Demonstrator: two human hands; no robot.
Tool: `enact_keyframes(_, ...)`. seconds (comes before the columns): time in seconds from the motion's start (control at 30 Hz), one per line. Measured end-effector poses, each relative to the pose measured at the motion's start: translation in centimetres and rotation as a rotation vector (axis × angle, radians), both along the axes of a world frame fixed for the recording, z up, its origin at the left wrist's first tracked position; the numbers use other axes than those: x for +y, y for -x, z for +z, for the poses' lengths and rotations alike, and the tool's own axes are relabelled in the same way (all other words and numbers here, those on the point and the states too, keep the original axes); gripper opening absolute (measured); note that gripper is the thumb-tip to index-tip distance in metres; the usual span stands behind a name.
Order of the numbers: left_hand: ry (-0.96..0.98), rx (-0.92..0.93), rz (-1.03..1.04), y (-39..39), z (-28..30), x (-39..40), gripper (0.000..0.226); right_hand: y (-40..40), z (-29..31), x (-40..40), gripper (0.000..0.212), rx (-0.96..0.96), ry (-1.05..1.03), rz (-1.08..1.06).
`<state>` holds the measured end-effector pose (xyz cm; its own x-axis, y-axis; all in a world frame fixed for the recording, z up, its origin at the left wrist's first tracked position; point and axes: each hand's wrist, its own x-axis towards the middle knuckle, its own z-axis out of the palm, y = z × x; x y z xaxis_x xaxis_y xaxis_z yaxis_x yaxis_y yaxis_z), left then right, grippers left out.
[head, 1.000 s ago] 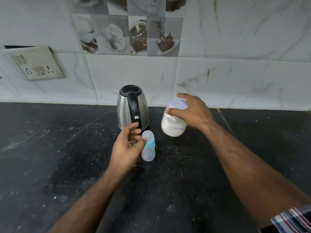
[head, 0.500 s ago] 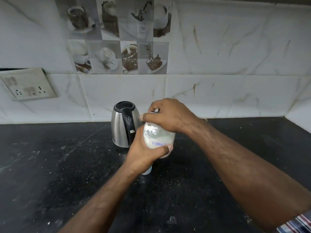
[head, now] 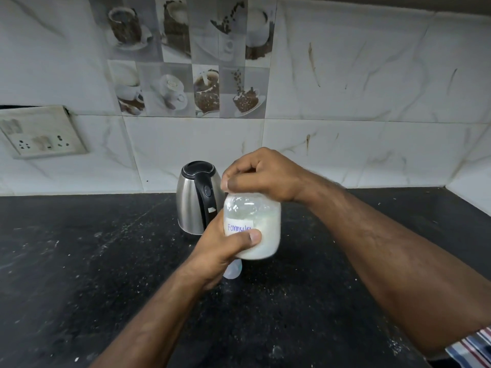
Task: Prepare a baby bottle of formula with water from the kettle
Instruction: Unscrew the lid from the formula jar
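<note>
1. One black countertop [head: 79, 261], speckled with white.
2. One steel kettle [head: 195, 200], lid closed, contents hidden.
3. One clear jar [head: 259, 224] labelled "Formula", holding white powder, held above the counter: left hand [head: 220, 251] grips its body, right hand [head: 263, 173] clenches over its top.
4. One baby bottle [head: 232, 272], mostly hidden below the left hand.

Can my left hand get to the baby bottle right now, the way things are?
Probably not right away. The left hand grips the formula jar while the right hand holds its lid. The baby bottle stands just under the left hand, mostly hidden. Once the jar is put down, the way looks free.
</note>
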<state>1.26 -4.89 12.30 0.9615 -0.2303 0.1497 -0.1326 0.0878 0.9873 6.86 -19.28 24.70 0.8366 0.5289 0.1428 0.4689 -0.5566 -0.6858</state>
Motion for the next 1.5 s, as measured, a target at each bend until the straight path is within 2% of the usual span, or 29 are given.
enact_keyframes(0.07, 0.015, 0.002, 0.011, 0.0, 0.3, 0.0, 0.071, 0.0, 0.7, -0.3, 0.02, 0.016, 0.022, 0.072)
enact_keyframes(0.1, -0.013, -0.023, 0.035, -0.1, 0.3, 0.0, 0.072, 0.1, 1.2, -0.6, 0.025, 0.049, 0.034, 0.105)
enact_keyframes(0.17, -0.059, -0.05, 0.073, -0.3, 0.3, 0.2, 0.072, 0.0, 2.0, -1.2, 0.046, 0.137, 0.059, 0.133)
enact_keyframes(0.23, -0.103, -0.057, 0.09, -0.5, 0.1, 0.4, 0.074, 0.0, 2.5, -1.5, 0.07, 0.089, 0.206, 0.078)
enact_keyframes(0.27, -0.126, -0.057, 0.1, -0.5, -0.1, 0.4, 0.076, -0.1, 2.6, -1.5, 0.074, 0.058, 0.292, 0.049)
enact_keyframes(0.3, -0.145, -0.057, 0.108, -0.6, -0.1, 0.5, 0.08, -0.3, 2.6, -1.5, 0.068, 0.053, 0.335, 0.039)
enact_keyframes(0.37, -0.166, -0.06, 0.112, -0.5, -0.1, 0.5, 0.083, -0.3, 2.7, -1.7, 0.047, 0.108, 0.292, 0.084)
enact_keyframes(0.47, -0.188, -0.06, 0.12, -0.3, 0.0, 0.3, 0.083, -0.5, 2.8, -2.4, 0.057, 0.198, 0.208, 0.146)
enact_keyframes(0.63, -0.218, -0.051, 0.123, -0.1, 0.0, 0.2, 0.089, -0.6, 2.2, -1.9, 0.06, 0.089, 0.402, 0.038)
enact_keyframes(0.7, -0.221, -0.043, 0.122, 0.0, -0.1, 0.1, 0.087, -0.8, 2.1, -2.2, 0.053, 0.146, 0.334, 0.094)
enact_keyframes(0.8, -0.232, -0.047, 0.133, -0.1, -0.2, 0.1, 0.088, -0.7, 2.3, -2.6, 0.059, 0.226, 0.254, 0.153)
enact_keyframes(0.9, -0.24, -0.052, 0.128, -0.1, -0.1, 0.0, 0.09, -0.6, 1.8, -2.2, 0.073, 0.096, 0.429, 0.026)
enact_keyframes(0.97, -0.246, -0.056, 0.127, -0.2, -0.1, -0.1, 0.092, -0.7, 1.6, -2.1, 0.064, 0.084, 0.425, 0.016)
enact_keyframes(1.03, -0.248, -0.059, 0.13, -0.3, -0.1, -0.1, 0.093, -0.7, 1.7, -2.5, 0.055, 0.144, 0.32, 0.091)
enact_keyframes(1.17, -0.252, -0.064, 0.132, -0.5, 0.0, -0.3, 0.092, -0.6, 2.0, -3.3, 0.067, 0.227, 0.235, 0.172)
enact_keyframes(1.3, -0.262, -0.067, 0.129, -0.7, 0.0, -0.4, 0.096, -0.9, 1.7, -2.9, 0.077, 0.121, 0.422, 0.01)
enact_keyframes(1.43, -0.252, -0.063, 0.134, -0.7, -0.3, -0.5, 0.09, -1.1, 1.9, -3.0, 0.057, 0.143, 0.36, 0.037)
enact_keyframes(1.5, -0.241, -0.059, 0.135, -0.8, -0.4, -0.5, 0.092, -1.1, 2.2, -3.6, 0.061, 0.178, 0.254, 0.108)
